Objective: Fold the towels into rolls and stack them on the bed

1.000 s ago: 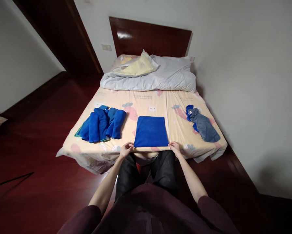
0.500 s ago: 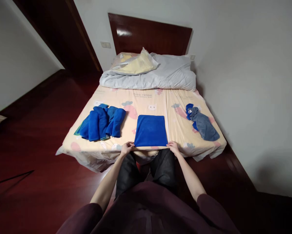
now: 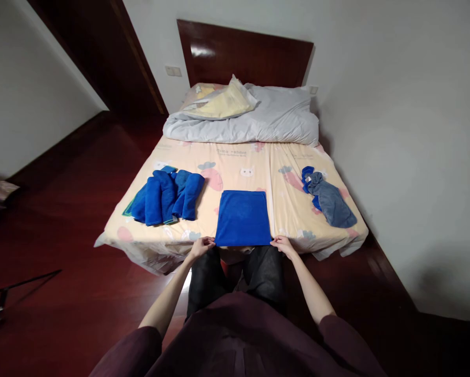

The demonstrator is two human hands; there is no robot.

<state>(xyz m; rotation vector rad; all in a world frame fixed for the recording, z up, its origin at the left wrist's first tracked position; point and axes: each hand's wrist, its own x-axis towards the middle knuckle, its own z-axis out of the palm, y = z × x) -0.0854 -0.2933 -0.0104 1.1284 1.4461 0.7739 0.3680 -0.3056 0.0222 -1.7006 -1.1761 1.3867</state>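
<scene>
A folded blue towel [image 3: 243, 217] lies flat near the front edge of the bed, its near edge reaching the mattress border. My left hand [image 3: 202, 246] pinches its near left corner. At the near right corner, my right hand [image 3: 284, 245] grips the cloth the same way, between thumb and fingers. To the left rests a heap of rolled or bunched blue towels [image 3: 164, 196], some with green edging. On the right side lies a crumpled grey-blue cloth [image 3: 333, 204] with a brighter blue cloth [image 3: 307, 175] partly under it.
The bed [image 3: 243, 162] has a pale, carrot-printed sheet. A grey quilt [image 3: 282, 115] and a yellow cloth [image 3: 235, 99] lie near the wooden headboard [image 3: 243, 52]. A wall [image 3: 407, 131] stands to the right. A dark stand [image 3: 1, 301] is on the floor at left.
Both hands have drawn the folded blue towel a little toward me, to the bed's front edge. The view has shifted slightly; the other cloths stay put.
</scene>
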